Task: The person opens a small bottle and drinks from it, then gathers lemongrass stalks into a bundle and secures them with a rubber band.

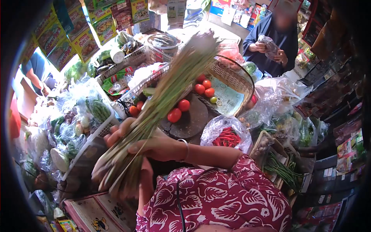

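A long bundle of green stalks (pixel 162 96) slants across the middle of the view, its lower ends blurred. My right hand (pixel 158 148), with a bracelet at the wrist, is closed round the lower part of the bundle. On the bundle's far side is my left hand (pixel 121 133), its fingers curled against the stalks and partly hidden behind them. Beyond the bundle, red tomatoes (pixel 174 115) lie on a dark round surface (pixel 191 121). A plastic bag of red chilies (pixel 227 138) stands to the right, past my right forearm.
A wicker basket (pixel 249 92) holds tomatoes and paper. White crates (pixel 91 135) and bagged vegetables (pixel 77 123) crowd the left. Long green beans (pixel 280 170) lie at right. A person (pixel 284 42) across the stall holds a plastic bag; another person's arm (pixel 36 79) shows at far left.
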Demonstrator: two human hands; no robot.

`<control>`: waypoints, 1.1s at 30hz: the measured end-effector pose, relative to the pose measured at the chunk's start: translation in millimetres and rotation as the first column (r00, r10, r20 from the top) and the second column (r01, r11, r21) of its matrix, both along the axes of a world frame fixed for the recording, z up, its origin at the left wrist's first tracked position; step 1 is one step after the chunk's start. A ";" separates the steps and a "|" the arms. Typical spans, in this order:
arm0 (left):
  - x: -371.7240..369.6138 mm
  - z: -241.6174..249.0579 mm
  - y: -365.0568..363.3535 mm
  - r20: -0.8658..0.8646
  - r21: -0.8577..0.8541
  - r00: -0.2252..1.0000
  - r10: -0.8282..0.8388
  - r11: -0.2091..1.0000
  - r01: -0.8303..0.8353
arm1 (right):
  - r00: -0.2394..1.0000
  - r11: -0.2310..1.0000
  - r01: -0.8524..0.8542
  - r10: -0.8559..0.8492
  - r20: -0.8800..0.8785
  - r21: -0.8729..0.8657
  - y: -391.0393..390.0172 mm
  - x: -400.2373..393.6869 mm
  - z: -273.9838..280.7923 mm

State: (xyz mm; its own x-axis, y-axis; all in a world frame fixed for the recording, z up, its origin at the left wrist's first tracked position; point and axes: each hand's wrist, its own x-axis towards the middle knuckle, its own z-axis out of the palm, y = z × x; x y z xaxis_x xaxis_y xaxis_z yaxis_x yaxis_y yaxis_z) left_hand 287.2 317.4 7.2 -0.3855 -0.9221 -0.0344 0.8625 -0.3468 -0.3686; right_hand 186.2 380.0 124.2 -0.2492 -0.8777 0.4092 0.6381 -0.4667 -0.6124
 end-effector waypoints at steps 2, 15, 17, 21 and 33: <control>2.9 89.6 0.8 0.522 -0.843 0.224 0.823 0.538 -0.013 | 0.934 0.964 -0.263 0.248 0.255 0.025 -14.7 8.8 15.3; 106.8 10.4 -89.7 0.863 -0.486 0.374 0.339 0.758 0.434 | 0.721 0.430 -0.607 0.651 0.236 0.668 -20.4 29.8 -100.6; 66.6 39.8 -59.0 0.885 -0.227 -0.226 0.406 0.801 0.553 | 0.857 0.503 -0.375 0.508 0.084 0.779 -4.0 13.3 -113.1; 21.2 -17.7 -50.8 0.804 -0.561 0.076 0.590 0.709 0.428 | 0.976 0.664 0.170 -0.013 -0.216 0.728 30.1 -33.3 -125.8; -16.5 -19.3 1.3 0.855 -0.504 0.451 0.258 0.618 0.603 | 0.753 0.834 0.520 -0.346 -0.560 0.186 7.1 -2.8 -119.1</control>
State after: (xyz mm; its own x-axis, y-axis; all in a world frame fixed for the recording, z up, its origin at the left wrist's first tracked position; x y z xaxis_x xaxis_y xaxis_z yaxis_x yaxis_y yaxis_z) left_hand 270.7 318.6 -12.1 -0.7069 -0.6951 0.1311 0.4222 -0.2659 0.8666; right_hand 183.4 387.1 5.1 -0.4798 -0.8219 0.3070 -0.0084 -0.3455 -0.9384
